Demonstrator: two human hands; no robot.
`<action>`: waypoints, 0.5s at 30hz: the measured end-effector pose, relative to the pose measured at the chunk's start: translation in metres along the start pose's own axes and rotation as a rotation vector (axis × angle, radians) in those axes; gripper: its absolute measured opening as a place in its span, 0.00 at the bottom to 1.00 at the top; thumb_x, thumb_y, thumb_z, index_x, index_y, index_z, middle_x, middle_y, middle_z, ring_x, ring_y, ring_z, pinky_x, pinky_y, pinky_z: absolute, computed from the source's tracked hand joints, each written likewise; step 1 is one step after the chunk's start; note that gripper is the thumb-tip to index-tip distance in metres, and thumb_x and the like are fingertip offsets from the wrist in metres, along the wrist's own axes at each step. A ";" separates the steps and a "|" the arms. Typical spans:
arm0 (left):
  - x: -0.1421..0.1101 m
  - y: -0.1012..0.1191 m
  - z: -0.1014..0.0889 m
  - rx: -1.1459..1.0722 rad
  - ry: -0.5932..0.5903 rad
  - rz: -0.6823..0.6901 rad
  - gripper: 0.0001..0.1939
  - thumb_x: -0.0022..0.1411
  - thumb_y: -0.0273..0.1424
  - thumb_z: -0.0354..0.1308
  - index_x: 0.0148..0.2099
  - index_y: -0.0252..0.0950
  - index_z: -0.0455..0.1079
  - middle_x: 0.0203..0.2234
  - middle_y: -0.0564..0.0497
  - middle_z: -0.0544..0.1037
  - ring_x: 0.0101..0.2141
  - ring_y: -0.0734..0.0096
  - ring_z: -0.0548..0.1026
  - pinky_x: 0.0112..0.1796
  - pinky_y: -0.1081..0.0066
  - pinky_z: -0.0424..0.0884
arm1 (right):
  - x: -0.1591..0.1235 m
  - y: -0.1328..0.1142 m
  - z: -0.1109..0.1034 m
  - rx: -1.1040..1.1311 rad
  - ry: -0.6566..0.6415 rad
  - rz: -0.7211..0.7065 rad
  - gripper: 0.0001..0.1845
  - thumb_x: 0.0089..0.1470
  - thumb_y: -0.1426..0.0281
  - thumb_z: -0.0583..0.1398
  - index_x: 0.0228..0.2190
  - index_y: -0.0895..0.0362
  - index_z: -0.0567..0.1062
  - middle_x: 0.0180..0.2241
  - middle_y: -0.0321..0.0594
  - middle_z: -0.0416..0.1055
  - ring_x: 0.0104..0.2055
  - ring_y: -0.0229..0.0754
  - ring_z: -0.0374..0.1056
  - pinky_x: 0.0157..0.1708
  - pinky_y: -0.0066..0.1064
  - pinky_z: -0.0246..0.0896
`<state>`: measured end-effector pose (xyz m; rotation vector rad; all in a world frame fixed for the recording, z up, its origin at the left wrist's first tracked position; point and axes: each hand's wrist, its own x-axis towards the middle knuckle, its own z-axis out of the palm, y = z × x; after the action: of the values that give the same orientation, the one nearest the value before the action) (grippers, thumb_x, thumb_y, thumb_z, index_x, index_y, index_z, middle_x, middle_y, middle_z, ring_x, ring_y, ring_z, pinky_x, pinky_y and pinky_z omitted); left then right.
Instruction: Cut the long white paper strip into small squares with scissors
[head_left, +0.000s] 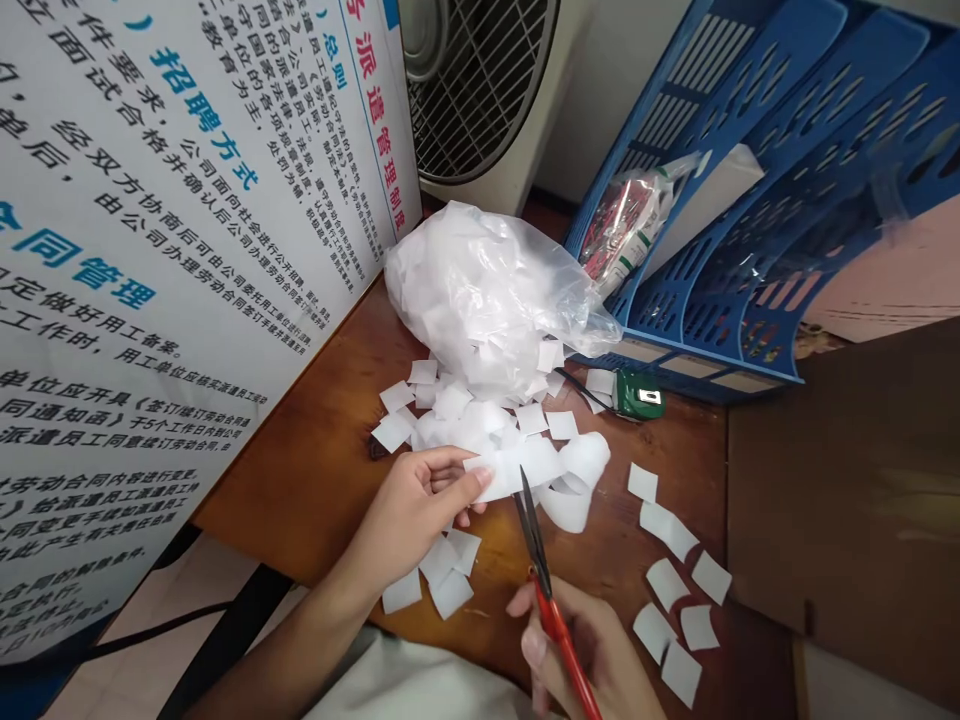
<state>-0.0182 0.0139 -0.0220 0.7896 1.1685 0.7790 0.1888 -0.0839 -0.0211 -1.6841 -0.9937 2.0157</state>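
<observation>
My left hand (431, 510) pinches the end of a white strip (536, 465) between thumb and fingers, above the wooden table. The strip runs right and curls into a loose coil at its far end. My right hand (577, 640) grips red-handled scissors (553, 610), whose dark blades stand slightly apart around the strip's lower edge. Beneath and behind the strip lies a heap of white cut squares (454, 400). More squares (452, 595) rest below my left hand, and several others (669, 585) are scattered to the right. Part of my right hand is hidden behind the scissor handles.
A clear plastic bag (487, 290) full of white pieces sits behind the heap. Beside it are a green tape measure (639, 394) and a blue file rack (697, 355). A printed board (187, 250) stands at the left, a fan (480, 90) at the back, and a brown panel (840, 510) at the right.
</observation>
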 end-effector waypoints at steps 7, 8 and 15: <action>-0.006 0.006 0.006 0.029 0.024 0.018 0.14 0.64 0.39 0.65 0.41 0.32 0.79 0.25 0.51 0.78 0.26 0.75 0.74 0.28 0.78 0.72 | 0.010 -0.014 0.007 0.008 0.028 -0.049 0.33 0.56 0.42 0.59 0.42 0.60 0.71 0.27 0.35 0.63 0.24 0.34 0.62 0.27 0.26 0.59; -0.006 0.005 0.006 0.031 0.024 0.022 0.13 0.64 0.39 0.65 0.41 0.32 0.79 0.25 0.51 0.78 0.27 0.74 0.75 0.28 0.78 0.72 | 0.009 -0.015 0.009 0.017 0.053 -0.050 0.33 0.55 0.42 0.60 0.43 0.60 0.71 0.28 0.35 0.63 0.24 0.34 0.62 0.28 0.27 0.60; -0.008 0.005 0.007 0.056 0.027 0.029 0.12 0.64 0.39 0.65 0.40 0.34 0.79 0.25 0.51 0.79 0.27 0.74 0.76 0.28 0.78 0.72 | 0.008 -0.019 0.013 0.070 0.076 -0.059 0.32 0.54 0.43 0.62 0.40 0.60 0.72 0.27 0.34 0.61 0.23 0.32 0.60 0.26 0.25 0.59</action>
<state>-0.0133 0.0087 -0.0123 0.8463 1.2092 0.7862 0.1710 -0.0690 -0.0131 -1.6619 -0.9255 1.9117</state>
